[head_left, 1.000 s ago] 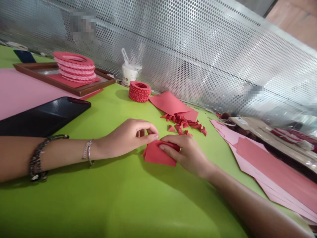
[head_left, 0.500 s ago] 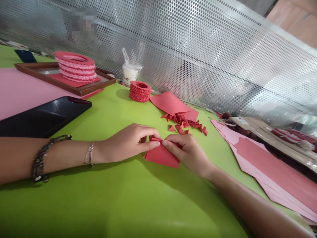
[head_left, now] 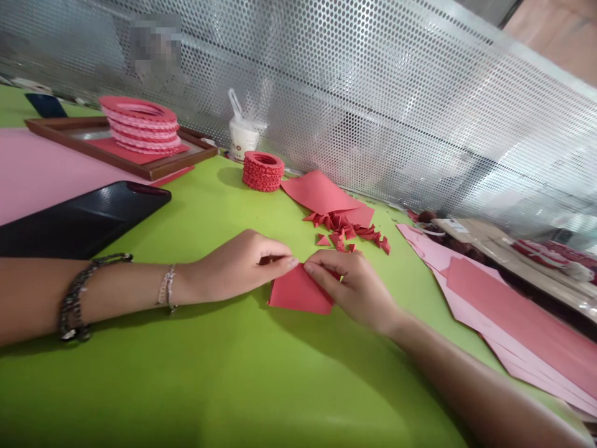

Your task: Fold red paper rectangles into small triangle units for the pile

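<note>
A folded piece of red paper (head_left: 301, 291) is held up over the green table (head_left: 186, 386) between my two hands. My left hand (head_left: 247, 264) pinches its upper left corner between thumb and fingers. On the other side, my right hand (head_left: 352, 280) grips the paper's upper right edge, thumb in front and the other fingers partly hidden behind. The fingertips of both hands are close together at the paper's top. Just beyond them lies a pile of small folded red pieces (head_left: 347, 229), beside larger red sheets (head_left: 319, 191).
A red ring stack (head_left: 263, 172) stands near a white cup (head_left: 243, 137). At the left are a wooden tray (head_left: 153, 171) bearing pink and red rings, and a black case (head_left: 93, 214). Pink sheets (head_left: 513, 354) lie at the right. A perforated metal panel (head_left: 373, 81) rises behind.
The left fingers have shifted slightly up and left along the paper's top edge, their tips drawn closer together. The paper has moved slightly left.
</note>
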### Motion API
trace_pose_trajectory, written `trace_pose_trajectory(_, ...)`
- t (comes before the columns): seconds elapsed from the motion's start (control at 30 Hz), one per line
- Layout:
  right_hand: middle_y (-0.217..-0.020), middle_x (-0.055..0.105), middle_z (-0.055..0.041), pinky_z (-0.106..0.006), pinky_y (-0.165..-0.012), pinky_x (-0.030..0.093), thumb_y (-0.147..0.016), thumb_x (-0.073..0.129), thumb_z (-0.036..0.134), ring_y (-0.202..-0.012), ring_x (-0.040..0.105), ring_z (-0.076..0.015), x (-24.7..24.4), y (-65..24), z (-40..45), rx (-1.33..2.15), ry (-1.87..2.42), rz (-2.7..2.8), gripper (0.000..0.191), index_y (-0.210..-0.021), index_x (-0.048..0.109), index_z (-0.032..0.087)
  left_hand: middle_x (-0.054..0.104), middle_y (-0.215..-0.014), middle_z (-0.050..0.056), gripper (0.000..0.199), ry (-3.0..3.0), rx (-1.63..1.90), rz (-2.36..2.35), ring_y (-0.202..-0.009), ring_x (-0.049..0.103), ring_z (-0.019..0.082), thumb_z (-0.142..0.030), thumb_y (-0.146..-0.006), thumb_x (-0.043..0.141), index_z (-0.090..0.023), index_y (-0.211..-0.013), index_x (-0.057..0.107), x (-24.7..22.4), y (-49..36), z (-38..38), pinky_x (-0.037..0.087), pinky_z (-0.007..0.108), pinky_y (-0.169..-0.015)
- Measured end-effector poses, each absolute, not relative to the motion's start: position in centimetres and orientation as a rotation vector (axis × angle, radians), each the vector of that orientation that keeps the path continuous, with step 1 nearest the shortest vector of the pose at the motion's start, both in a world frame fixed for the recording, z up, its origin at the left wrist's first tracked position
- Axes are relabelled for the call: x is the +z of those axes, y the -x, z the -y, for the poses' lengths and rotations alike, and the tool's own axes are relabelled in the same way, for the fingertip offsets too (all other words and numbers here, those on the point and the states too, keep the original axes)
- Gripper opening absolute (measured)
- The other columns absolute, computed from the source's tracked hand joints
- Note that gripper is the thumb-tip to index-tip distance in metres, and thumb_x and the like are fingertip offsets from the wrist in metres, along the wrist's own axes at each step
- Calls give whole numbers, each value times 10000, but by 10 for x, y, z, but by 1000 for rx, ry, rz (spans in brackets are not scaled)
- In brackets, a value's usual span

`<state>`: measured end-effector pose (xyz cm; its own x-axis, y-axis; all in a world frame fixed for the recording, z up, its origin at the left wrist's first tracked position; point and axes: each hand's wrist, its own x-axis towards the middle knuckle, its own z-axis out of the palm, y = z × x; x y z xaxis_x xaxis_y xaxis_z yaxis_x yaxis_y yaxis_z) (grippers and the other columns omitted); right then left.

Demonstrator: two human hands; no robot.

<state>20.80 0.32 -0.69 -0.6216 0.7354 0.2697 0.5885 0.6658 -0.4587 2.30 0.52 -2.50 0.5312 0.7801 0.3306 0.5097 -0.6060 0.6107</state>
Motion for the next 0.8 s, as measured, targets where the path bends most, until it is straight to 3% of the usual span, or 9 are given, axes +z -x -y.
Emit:
trace_pose_trajectory(0.1, -554, 458, 27, -160, -457, 302, -830, 387, 217, -486, 378, -57, -9, -206, -1, 406, 1019, 2473, 225, -644, 493, 151, 455, -523, -48, 266, -2333, 811, -1032, -491, 410, 78, -327, -823, 392, -158, -722, 572, -26, -24, -4, 261, 190, -455)
trace_pose_trajectory(0.27, -484, 387, 51, -161, -424, 254, -739, 421, 134, -430, 300, -45, -10, -203, 2, 277, 1013, 2468, 143, -605, 466, 157, 423, -496, -59, 242, -2435, 831, -1004, -464, 391, 68, -267, -830, 389, -158, -645, 499, -24, -25, -2, 266, 187, -462)
trace_pose_trajectory(0.53, -452, 395, 38, -181, -463, 297, -633, 443, 92, -434, 339, -54, -3, -219, -17, 8, 1094, 2355, 161, -487, 417, 154, 366, -406, -79, 224, -2377, 860, -1073, -377, 360, 62, -251, -819, 397, -166, -626, 472, -19, -24, 0, 251, 184, -419)
trace_pose_trajectory(0.8, -673, 582, -16, -167, -541, 384, -773, 471, 189, -577, 505, -78, -1, -215, -14, 136, 897, 2394, 104, -767, 559, 134, 368, -416, -77, 212, -2409, 856, -1098, -386, 368, 64, -253, -822, 393, -166, -652, 484, -20, -23, 0, 241, 187, -413)
